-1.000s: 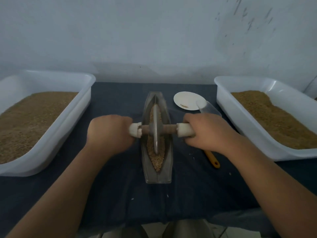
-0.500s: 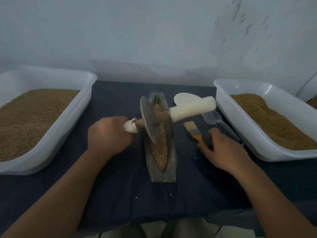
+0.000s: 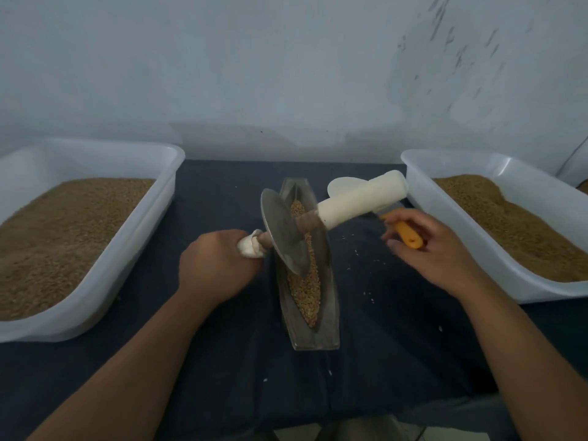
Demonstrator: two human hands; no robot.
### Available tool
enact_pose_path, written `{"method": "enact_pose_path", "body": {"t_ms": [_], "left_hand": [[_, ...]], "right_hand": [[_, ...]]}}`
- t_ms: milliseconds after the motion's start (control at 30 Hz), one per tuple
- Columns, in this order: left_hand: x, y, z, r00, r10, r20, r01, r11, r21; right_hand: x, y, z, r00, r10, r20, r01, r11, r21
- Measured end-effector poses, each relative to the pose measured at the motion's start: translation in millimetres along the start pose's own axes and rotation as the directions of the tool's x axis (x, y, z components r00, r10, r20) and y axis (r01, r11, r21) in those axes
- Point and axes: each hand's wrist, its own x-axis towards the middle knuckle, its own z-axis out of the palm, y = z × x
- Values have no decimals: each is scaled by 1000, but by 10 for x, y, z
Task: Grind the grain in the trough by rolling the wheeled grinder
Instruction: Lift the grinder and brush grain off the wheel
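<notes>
**Now the wheeled grinder [image 3: 288, 237] leans in the trough [image 3: 318, 335], held by one hand alone**

Only the left hand [image 3: 216, 268] has the grinder. Its fingers are curled tight round the cloth-wrapped left handle [image 3: 251, 248], knuckles up, just left of the trough. The metal disc stands tilted, with its lower edge down among the grain [image 3: 305, 291] near the middle of the trough and its upper edge leaning to the left. The axle slants up to the right, so the long white right handle [image 3: 362, 198] hangs in the air with nothing gripping it. Its far end covers part of a small white dish [image 3: 337, 184] behind it.

The right hand [image 3: 439, 253] is apart from the grinder, to the right of the trough and above the table [image 3: 222, 361]. Its thumb and fingers pinch an orange-handled tool [image 3: 409, 238]. The tool's working end passes behind the white handle and cannot be made out.

The trough is a narrow, boat-shaped metal vessel lying lengthwise away from the person on the dark cloth that covers the table. Whole brown grain fills its groove from the near end to the far end. A few loose kernels [image 3: 356, 253] lie on the cloth between the trough and the right hand. A white plastic tub [image 3: 105, 281] heaped with brown grain sits at the left side and a second tub [image 3: 471, 268] at the right, both well apart from the trough
</notes>
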Motion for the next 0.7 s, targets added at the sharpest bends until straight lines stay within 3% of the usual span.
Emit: {"method": "enact_pose_path", "body": {"t_ms": [67,133,200,267,500,600,700], "left_hand": [[5,-6,5,1000,-9,4,9,999,-32],[6,-10,9,1000,5,-4,-5,998,-56],[-6,-4,6,1000,24,-18,-25,997,-68],[-21,6,4,999,35,-27,-38,996,-81],[-43,20,5,999,37,-11,-38,989,-146],[-22,9,20,1000,29,-12,-30,987,-155],[-5,7,27,999,31,-22,-34,985,-167]], "right_hand": [[117,-101,65,985,-75,-154,61,993,-100],[249,-240,185,956,-65,-288,48,997,-63],[452,-328,322,939,48,-341,-29,998,62],[662,-390,453,939,47,-342,-33,998,49],[1011,-483,878,997,54,-64,-53,999,9],[961,-451,848,995,64,82,-48,981,-186],[929,-444,763,999,-27,39,36,973,-229]]}}
